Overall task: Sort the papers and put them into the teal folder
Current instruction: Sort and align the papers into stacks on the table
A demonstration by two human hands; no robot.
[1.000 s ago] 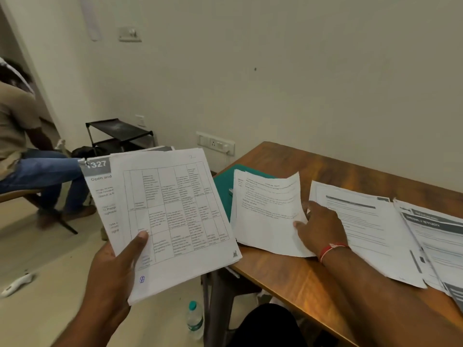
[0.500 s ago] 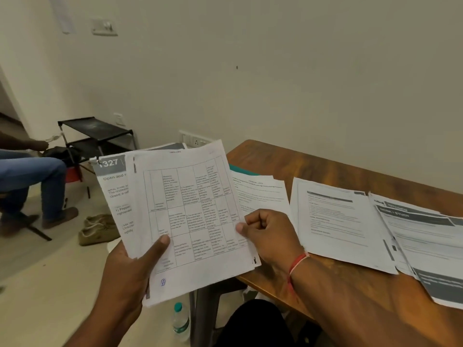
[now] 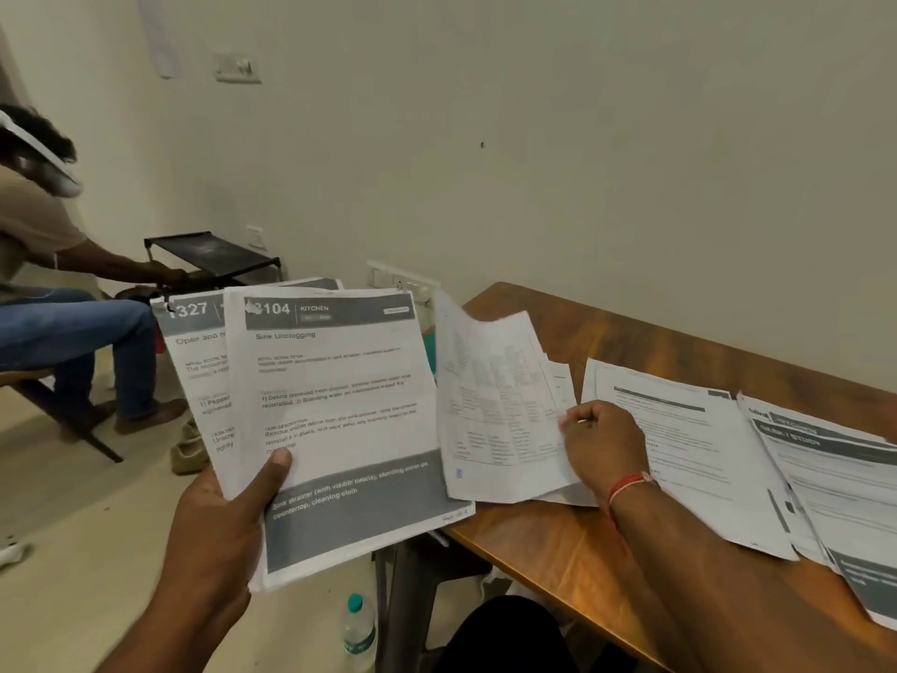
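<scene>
A stack of papers [image 3: 340, 405] is being held up beyond the left end of the tabletop [image 3: 558, 541] by the left hand [image 3: 218, 517]. The thumb [image 3: 279, 466] is being pressed on the face of the top sheet, low on its left side, while the other fingers of that hand are being hidden by the stack (how they lie behind it cannot be told). The top sheet is headed "3104 KITCHEN", and a sheet numbered "327" [image 3: 194, 342] is being fanned out behind it to the left.

A gridded sheet [image 3: 495, 405] is being pinched at its right edge by the right hand [image 3: 602, 439], whose fingers [image 3: 580, 422] are being curled tightly onto the paper's margin. The sheet is being bowed, with its upper left part raised and its lower edge lying over other loose sheets on the tabletop. A red thread [image 3: 628, 485] is being worn on that wrist.

The teal folder [image 3: 428, 352] is being covered almost wholly: only a thin strip is showing between the held stack and the gridded sheet, and it is being touched by neither hand. More printed sheets [image 3: 679, 454] are lying overlapped on the tabletop, just right of the right hand.

On the floor, a water bottle [image 3: 359, 629] is standing upright by the table leg. Another person [image 3: 48, 284] is sitting at the far left, reaching toward a black rack [image 3: 213, 255].
</scene>
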